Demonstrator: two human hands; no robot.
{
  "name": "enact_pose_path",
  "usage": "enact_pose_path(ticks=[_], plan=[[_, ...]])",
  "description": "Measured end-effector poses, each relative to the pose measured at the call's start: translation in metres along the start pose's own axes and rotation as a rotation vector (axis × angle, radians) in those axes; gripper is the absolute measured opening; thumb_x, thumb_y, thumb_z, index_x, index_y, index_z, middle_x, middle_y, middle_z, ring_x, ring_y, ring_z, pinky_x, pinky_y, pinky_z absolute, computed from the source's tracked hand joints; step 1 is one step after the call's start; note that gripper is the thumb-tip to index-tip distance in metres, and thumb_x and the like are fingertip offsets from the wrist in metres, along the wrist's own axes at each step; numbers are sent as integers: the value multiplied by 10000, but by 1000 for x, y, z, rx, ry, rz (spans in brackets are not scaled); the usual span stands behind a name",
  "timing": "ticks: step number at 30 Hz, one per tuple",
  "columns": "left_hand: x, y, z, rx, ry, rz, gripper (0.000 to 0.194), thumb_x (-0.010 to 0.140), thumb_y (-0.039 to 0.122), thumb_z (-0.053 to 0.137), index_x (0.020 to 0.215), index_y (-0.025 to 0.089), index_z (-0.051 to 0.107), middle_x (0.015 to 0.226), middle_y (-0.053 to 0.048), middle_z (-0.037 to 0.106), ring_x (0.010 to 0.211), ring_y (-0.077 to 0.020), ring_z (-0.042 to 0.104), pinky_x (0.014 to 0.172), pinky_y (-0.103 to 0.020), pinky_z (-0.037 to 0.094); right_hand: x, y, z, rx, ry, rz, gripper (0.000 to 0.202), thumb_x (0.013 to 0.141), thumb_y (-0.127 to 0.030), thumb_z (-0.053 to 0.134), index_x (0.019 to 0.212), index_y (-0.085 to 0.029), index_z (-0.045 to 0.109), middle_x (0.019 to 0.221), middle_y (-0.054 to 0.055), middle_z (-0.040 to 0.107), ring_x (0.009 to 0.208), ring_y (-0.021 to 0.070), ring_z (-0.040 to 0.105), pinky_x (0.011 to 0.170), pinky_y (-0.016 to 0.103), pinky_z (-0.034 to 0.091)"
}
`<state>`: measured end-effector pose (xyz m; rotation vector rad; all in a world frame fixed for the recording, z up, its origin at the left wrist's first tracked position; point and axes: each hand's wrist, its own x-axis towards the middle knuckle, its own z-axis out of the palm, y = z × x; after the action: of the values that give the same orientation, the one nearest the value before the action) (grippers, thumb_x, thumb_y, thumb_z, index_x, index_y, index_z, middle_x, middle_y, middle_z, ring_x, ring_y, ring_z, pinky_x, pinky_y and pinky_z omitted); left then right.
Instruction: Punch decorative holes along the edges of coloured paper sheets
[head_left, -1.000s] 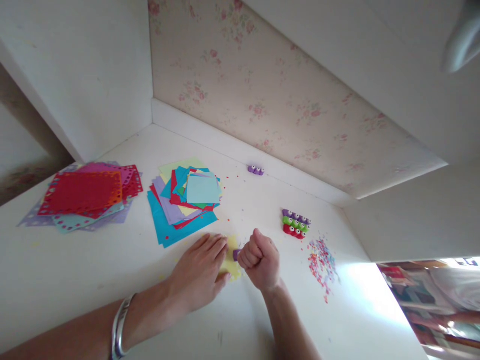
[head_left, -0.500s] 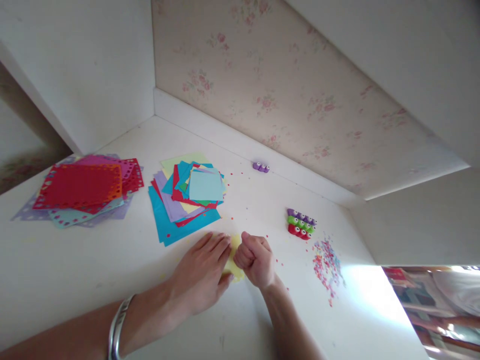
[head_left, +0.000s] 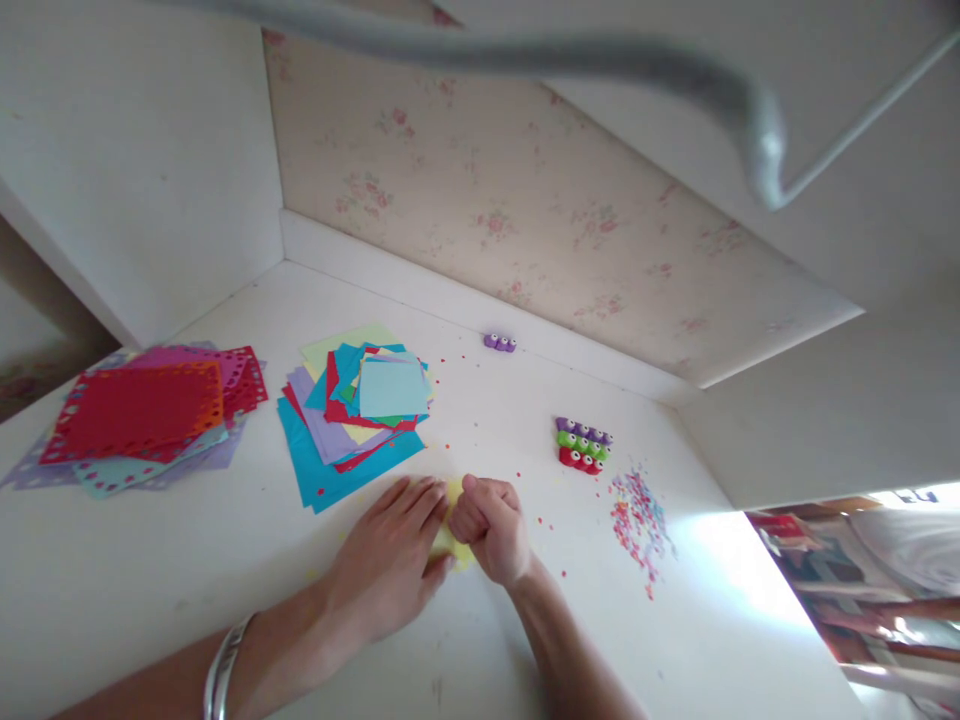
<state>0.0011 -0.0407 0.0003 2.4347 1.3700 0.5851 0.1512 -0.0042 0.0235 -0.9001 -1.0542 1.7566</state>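
Yellow paper (head_left: 444,540), lower centre, seems underway: we flatten it under our left hand (head_left: 394,560); our right hand (head_left: 491,525) is fisted, contents hidden. Hole-edged sheets (head_left: 142,410), far left, look finished; centre-left stack (head_left: 394,388) probably remains.

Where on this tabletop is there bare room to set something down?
Left: between the punched sheets and the left forearm. Right: between the right forearm and the confetti. The gap from the paper stack to the eyed figures holds only scattered bits. It is crowded at the yellow paper, between left hand and right hand.
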Motion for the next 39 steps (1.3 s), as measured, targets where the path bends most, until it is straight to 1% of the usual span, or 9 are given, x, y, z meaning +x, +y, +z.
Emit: enact_pose_path(ticks=[3,6,8,11,19,27,31,34,39], plan=[[0,0,-1,19,-2,8,509,873,378,592,1318,137,540,1405,-129,553,1326,-280,472,1164,-466,309,-10,-14,-7,-84,87,-114,550,885,-504,592,503,-213,325,441,-90,257,410,68,196,436,256,178],[0,1,-2,16,5,18,498,868,373,599,1309,148,548,1403,-126,555,1320,-286,480,1157,-475,321,-22,-28,-21,-573,175,-158,333,890,-439,624,670,-194,573,522,-56,418,474,94,331,477,248,262],[0,1,-2,16,13,19,486,864,352,603,1305,154,552,1403,-126,555,1319,-285,481,1155,-476,322,-28,-32,-30,-957,141,-152,166,880,-375,656,902,-214,690,646,-19,545,562,118,448,534,249,338],[0,1,-1,22,21,10,456,868,340,598,1284,156,572,1400,-125,559,1319,-283,482,1154,-466,323,-36,-32,-40,-1268,39,-182,174,919,-340,605,1022,-269,726,806,22,639,657,143,545,620,267,417],[-1,-4,2,70,13,61,498,897,404,557,1315,134,566,1428,-133,538,1327,-294,479,1138,-473,346,-48,-42,-74,-1322,131,-277,224,954,-299,531,990,-248,746,976,81,709,798,200,656,705,321,533],[-3,-10,10,133,46,85,510,914,442,531,1347,172,547,1437,-107,535,1307,-282,504,1125,-451,369,-49,-76,-113,-1166,283,-181,199,892,-366,612,923,-259,776,955,51,754,869,233,695,753,365,557],[-2,-14,15,138,90,120,511,909,451,546,1354,200,533,1420,-84,555,1285,-275,523,1117,-438,383,-35,-106,-153,-1123,578,-189,283,841,-438,646,1002,-240,771,961,51,769,890,255,705,784,380,556],[0,-16,17,145,94,154,495,913,442,545,1356,222,526,1425,-65,551,1293,-277,515,1122,-456,379,-17,-136,-193,-1384,746,-168,332,876,-419,571,1066,-221,758,995,53,770,895,236,713,800,330,544],[2,-19,19,163,104,192,479,916,454,544,1347,244,531,1430,-55,546,1288,-274,522,1103,-457,411,12,-169,-253,-1584,834,-69,253,856,-287,582,991,-231,789,1023,63,770,972,275,698,858,336,499]])
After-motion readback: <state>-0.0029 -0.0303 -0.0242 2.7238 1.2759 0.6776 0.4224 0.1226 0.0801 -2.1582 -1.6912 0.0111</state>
